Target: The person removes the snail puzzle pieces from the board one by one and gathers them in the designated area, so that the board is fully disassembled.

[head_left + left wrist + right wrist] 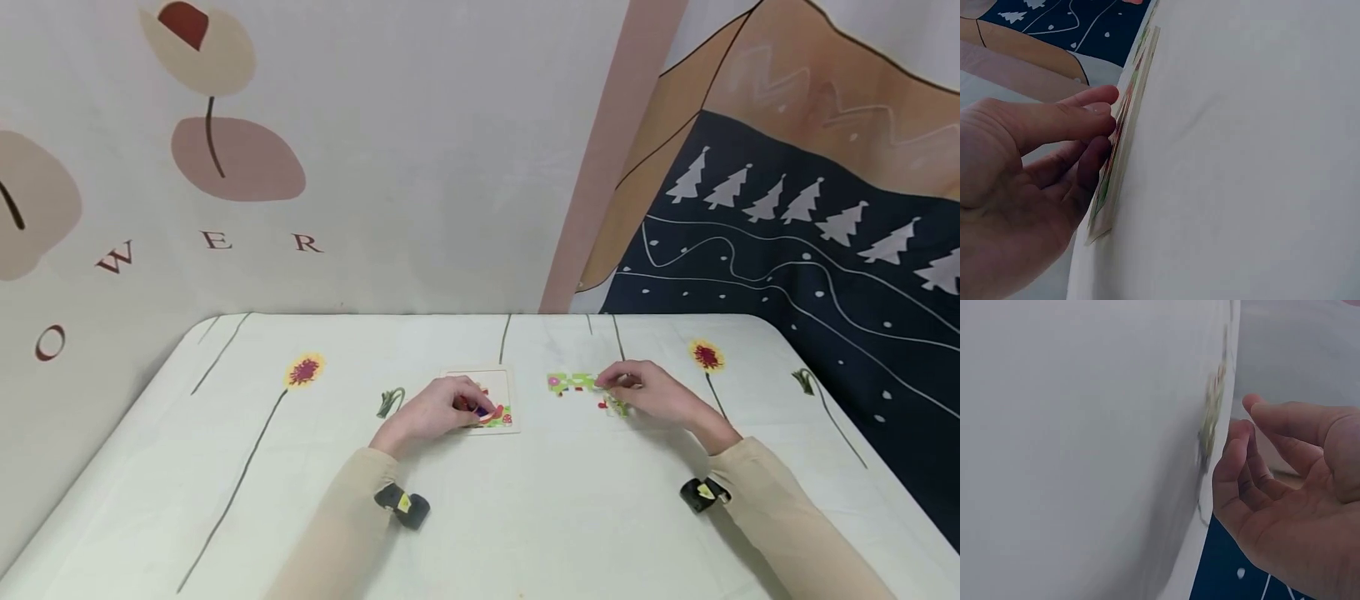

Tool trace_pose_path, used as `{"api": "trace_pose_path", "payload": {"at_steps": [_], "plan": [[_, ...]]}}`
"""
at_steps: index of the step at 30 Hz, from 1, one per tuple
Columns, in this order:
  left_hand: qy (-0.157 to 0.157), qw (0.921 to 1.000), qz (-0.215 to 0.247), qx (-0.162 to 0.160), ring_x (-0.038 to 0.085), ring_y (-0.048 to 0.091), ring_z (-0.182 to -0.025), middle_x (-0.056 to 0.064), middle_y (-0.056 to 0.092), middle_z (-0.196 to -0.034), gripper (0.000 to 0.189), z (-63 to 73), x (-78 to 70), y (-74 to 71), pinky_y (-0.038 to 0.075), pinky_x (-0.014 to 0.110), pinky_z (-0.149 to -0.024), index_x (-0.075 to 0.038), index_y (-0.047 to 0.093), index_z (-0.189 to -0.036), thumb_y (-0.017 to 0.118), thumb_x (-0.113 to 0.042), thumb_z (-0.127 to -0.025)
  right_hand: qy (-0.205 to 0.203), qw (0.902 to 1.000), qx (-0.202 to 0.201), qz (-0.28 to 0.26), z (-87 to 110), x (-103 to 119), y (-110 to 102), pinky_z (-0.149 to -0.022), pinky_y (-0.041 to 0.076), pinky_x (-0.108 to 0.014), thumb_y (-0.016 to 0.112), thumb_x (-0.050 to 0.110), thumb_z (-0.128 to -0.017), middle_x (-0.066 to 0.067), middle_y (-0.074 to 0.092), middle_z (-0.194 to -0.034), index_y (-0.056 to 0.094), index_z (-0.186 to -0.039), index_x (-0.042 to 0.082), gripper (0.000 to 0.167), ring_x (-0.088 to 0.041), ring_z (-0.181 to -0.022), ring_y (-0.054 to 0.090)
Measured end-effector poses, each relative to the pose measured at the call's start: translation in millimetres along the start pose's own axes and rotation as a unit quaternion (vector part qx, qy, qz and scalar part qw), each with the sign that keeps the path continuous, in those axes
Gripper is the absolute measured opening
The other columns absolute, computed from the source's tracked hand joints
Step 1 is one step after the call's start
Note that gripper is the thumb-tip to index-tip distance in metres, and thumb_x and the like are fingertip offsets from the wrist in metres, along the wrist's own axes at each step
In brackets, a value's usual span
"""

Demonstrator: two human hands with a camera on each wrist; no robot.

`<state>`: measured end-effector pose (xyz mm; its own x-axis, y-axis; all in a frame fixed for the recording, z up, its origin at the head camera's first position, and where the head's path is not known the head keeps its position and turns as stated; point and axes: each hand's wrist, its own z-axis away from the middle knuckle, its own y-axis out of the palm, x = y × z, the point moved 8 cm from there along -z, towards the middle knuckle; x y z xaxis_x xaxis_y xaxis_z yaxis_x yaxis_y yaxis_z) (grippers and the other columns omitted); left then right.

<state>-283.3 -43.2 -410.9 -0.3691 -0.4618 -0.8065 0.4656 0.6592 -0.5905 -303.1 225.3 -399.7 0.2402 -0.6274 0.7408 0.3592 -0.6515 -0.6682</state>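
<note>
A flat jigsaw puzzle in a pale square tray (pixel 513 407) lies on the table, its picture colourful, with red, green and dark blue parts. My left hand (pixel 442 408) is over the tray's left side, hiding much of the picture. In the left wrist view, that hand's thumb and bent fingertips (pixel 1105 115) come right up to the puzzle surface; no piece shows between them. To the right, loose green puzzle pieces (pixel 576 382) lie on the cloth. My right hand (pixel 648 392) hovers over their right end, fingers loosely bent, nothing visible between thumb and fingertips.
A white cloth (pixel 517 517) printed with flowers covers the table. Behind its far edge hangs a pale patterned backdrop (pixel 427 167), with a dark tree-printed part (pixel 787 242) at right. Black wrist cameras (pixel 405 506) sit on both sleeves.
</note>
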Motion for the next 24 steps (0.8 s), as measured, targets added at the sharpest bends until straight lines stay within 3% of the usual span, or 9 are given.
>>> {"api": "trace_pose_path", "payload": {"at_steps": [5,12,19,24], "plan": [[-0.017,0.9998,-0.01,-0.006,0.015,0.057,-0.087,0.0,0.064,-0.1,0.018,3.3,2.0,-7.8,0.045,0.031,-0.079,-0.007,0.074,-0.102,0.067,0.001,-0.087,-0.018,0.9998,0.004,-0.009,-10.3,12,11,-0.072,0.047,-0.031,0.058,0.002,-0.093,-0.013,0.064,-0.106,0.067,-0.109,-0.001,0.018,-0.022,-0.088,0.058],[-0.05,0.9982,-0.021,-0.027,0.014,0.057,-0.087,-0.001,0.066,-0.099,0.019,9.9,10.5,-19.7,0.045,0.033,-0.079,-0.008,0.073,-0.104,0.068,-0.001,-0.086,-0.033,0.9986,0.018,-0.038,-24.1,29,28,-0.055,0.045,-0.028,0.056,0.002,-0.095,-0.015,0.064,-0.107,0.067,-0.109,-0.001,0.018,-0.026,-0.079,0.057],[-0.051,0.9985,-0.003,-0.02,0.016,0.055,-0.089,0.0,0.065,-0.102,0.02,13.4,18.7,-25.5,0.043,0.035,-0.078,-0.007,0.073,-0.104,0.07,-0.003,-0.085,-0.071,0.9964,0.029,-0.035,-35.1,44,43,-0.074,0.047,-0.028,0.057,0.0,-0.093,-0.012,0.066,-0.103,0.068,-0.107,-0.002,0.017,-0.021,-0.087,0.06],[-0.059,0.9982,0.01,-0.006,0.018,0.053,-0.089,0.001,0.064,-0.101,0.019,12.8,27.6,-25.9,0.041,0.034,-0.079,-0.008,0.074,-0.102,0.072,-0.004,-0.083,-0.079,0.9957,0.034,-0.034,-41.4,53,51,-0.075,0.047,-0.029,0.057,-0.002,-0.092,-0.012,0.066,-0.102,0.068,-0.106,0.0,0.018,-0.019,-0.085,0.058]]}}
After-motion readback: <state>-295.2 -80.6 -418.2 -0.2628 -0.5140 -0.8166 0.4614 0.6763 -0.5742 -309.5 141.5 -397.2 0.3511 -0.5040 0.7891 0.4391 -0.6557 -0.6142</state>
